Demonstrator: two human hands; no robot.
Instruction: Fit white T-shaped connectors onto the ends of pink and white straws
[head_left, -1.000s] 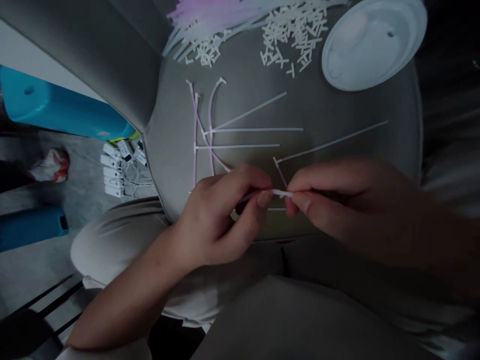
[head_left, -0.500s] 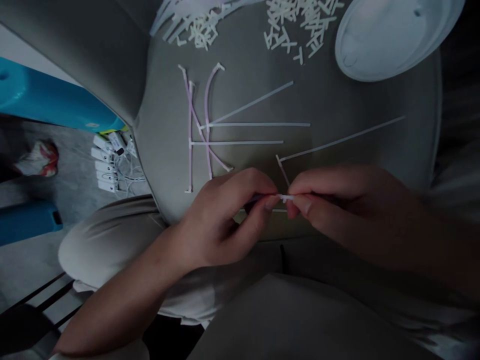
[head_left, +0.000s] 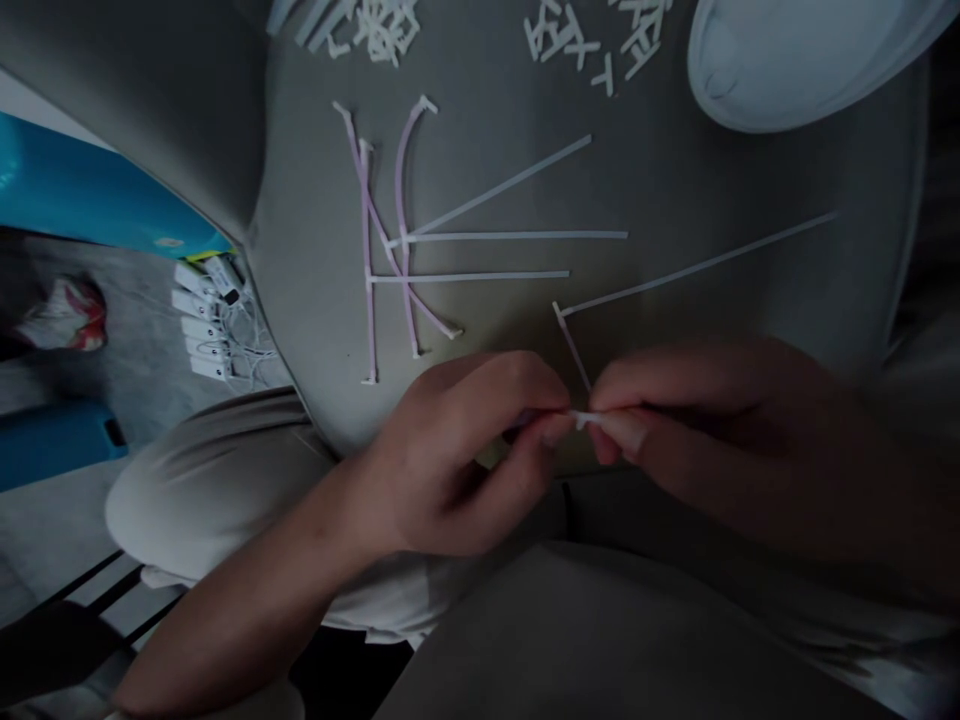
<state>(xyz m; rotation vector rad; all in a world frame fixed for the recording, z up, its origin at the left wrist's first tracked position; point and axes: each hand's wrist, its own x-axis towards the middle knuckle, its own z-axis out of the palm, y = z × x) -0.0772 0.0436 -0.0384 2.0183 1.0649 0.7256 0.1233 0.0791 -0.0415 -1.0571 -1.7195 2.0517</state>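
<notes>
My left hand [head_left: 480, 450] is closed, thumb and forefinger pinching a thin tube mostly hidden by the fingers. Facing it, my right hand [head_left: 697, 430] pinches a small white plastic connector [head_left: 583, 419], and the fingertips of both hands nearly meet around it. Just beyond my right fingers lies a thin tube assembly [head_left: 574, 345] with a white tee; its lower end disappears behind that hand. From the tee a long white tube [head_left: 697, 265] runs to the right. Farther left, several joined lilac and white tubes [head_left: 405, 240] lie crossed on the grey seat [head_left: 480, 190].
Small white connectors [head_left: 382, 30] lie in a heap at the back, with more connectors [head_left: 559, 35] farther right. A white oval lid or tray [head_left: 795, 70] sits at the back right. On the floor at left are white power adapters [head_left: 206, 335] with cables and a blue box [head_left: 60, 440].
The view has shifted slightly, so the hands appear a little lower and to the right. Both hands keep their pinch on the small pieces, and the tubes on the seat lie as before.
</notes>
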